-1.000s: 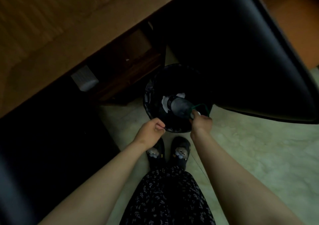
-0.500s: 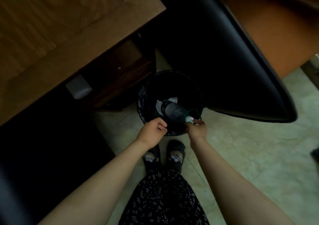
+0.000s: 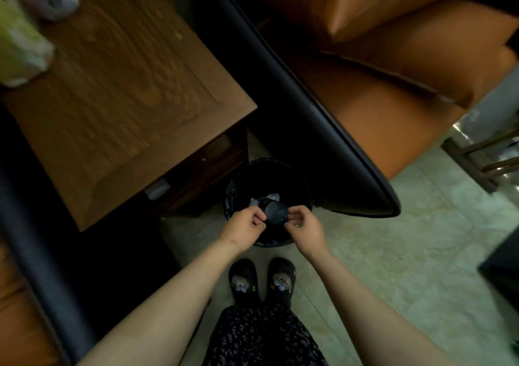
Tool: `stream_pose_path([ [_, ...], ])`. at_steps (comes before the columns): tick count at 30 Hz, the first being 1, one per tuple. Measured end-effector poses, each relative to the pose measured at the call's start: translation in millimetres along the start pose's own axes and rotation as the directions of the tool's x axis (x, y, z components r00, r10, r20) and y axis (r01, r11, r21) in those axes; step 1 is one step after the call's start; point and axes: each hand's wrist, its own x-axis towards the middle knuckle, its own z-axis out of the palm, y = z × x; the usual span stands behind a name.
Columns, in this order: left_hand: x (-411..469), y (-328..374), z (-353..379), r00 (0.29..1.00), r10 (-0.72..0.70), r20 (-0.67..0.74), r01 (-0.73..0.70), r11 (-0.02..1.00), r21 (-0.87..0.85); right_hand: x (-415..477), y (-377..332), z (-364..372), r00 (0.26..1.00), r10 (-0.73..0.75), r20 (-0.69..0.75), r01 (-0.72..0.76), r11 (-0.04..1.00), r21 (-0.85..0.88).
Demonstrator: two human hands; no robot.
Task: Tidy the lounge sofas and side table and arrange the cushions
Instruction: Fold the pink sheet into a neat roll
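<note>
Both hands hover over a black bin (image 3: 304, 190) on the floor. The right hand (image 3: 306, 226) curls round a small green bit (image 3: 298, 225); the left hand (image 3: 244, 226) is curled too, on what I cannot tell. A dark bottle (image 3: 276, 211) lies in the bin, between the wooden side table (image 3: 126, 98) on the left and the orange sofa (image 3: 365, 118) with its cushion (image 3: 393, 0) on the right.

A wooden frame (image 3: 477, 163) stands on pale marbled floor tiles (image 3: 393, 253) (dimly lit).
</note>
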Motion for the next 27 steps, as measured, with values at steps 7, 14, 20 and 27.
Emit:
stream_pose_path([
  [7,-47.3,48.0,-51.4,0.998,0.058,-0.032,-0.055,0.996,0.073,-36.7,-72.1,-52.6,0.984,-0.177,0.035,0.180,0.975,-0.132],
  [14,-96.8,87.0,-90.3,0.985,0.101,-0.138,-0.093,0.994,0.061,-70.3,-132.3,-86.9,0.934,-0.342,0.103,0.353,0.927,-0.125],
  [20,-133.6,107.9,-95.7,0.969,0.123,-0.216,-0.117,0.992,0.039,-95.8,-162.5,-107.4,0.877,-0.456,0.152,0.475,0.871,-0.128],
  [27,-191.9,101.8,-123.7,0.938,0.104,-0.330,-0.094,0.995,0.046,-128.1,-208.1,-103.7,0.793,-0.562,0.238,0.602,0.783,-0.156],
])
